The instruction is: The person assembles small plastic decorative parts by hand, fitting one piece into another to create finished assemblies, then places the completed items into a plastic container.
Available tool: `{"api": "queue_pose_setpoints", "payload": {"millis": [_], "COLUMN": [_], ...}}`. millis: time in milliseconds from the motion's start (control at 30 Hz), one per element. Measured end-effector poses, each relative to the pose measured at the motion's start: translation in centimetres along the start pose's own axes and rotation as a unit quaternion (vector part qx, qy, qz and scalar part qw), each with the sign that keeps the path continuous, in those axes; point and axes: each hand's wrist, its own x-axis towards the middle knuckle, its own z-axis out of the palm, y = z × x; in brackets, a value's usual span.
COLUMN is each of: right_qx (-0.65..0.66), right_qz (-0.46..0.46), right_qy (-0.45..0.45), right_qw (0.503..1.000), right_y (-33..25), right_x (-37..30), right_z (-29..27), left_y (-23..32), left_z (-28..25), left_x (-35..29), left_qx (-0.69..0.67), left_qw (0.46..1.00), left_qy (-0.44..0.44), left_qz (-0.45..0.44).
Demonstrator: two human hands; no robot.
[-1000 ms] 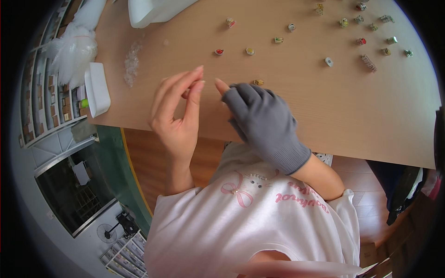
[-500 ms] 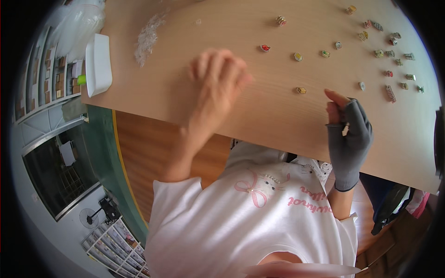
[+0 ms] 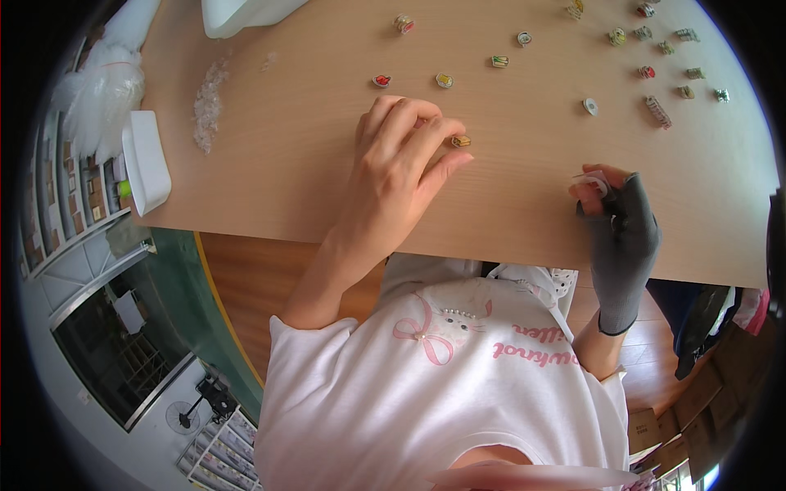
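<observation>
While the left hand (image 3: 388, 168) gapes around a yellow piece (image 3: 461, 141), the right hand (image 3: 624, 237) grips a half-hidden clear item (image 3: 601, 186).

Soft light, black fisheye edges

On the wood-grain table (image 3: 508, 213), the left hand (image 3: 397, 151) brackets a yellow-brown trinket (image 3: 462, 141) between thumb and index finger, contact unclear. Well right of that trinket, the right hand (image 3: 620, 214), in a grey fingerless glove (image 3: 621, 274), holds a small translucent piece (image 3: 600, 185). Far left of the trinket lie clear plastic scraps (image 3: 210, 106).
</observation>
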Motion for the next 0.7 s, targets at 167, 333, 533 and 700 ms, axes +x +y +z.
{"api": "queue_pose_setpoints", "payload": {"millis": [167,333,533,700], "right_qx": [-0.009,-0.041,-0.041,-0.077], "right_qz": [-0.062,-0.12,-0.081,-0.047], "right_qy": [-0.019,-0.131,-0.257,-0.31], "right_qw": [0.998,0.983,0.962,0.946], "right_y": [-0.1,-0.2,-2.0,-3.6], "right_x": [0.3,2.1,5.0,6.7], "right_z": [-0.1,-0.9,-0.5,1.2], "left_y": [-0.6,-0.8,-1.8,-1.9], "left_z": [0.5,0.1,-0.4,-0.6], "left_x": [1.0,1.7,2.2,0.9], "left_qx": [-0.035,-0.066,-0.182,-0.076], "left_qw": [0.999,0.997,0.981,0.995], "left_qy": [-0.021,-0.027,-0.064,-0.035], "left_qz": [0.036,0.038,-0.025,0.05]}}
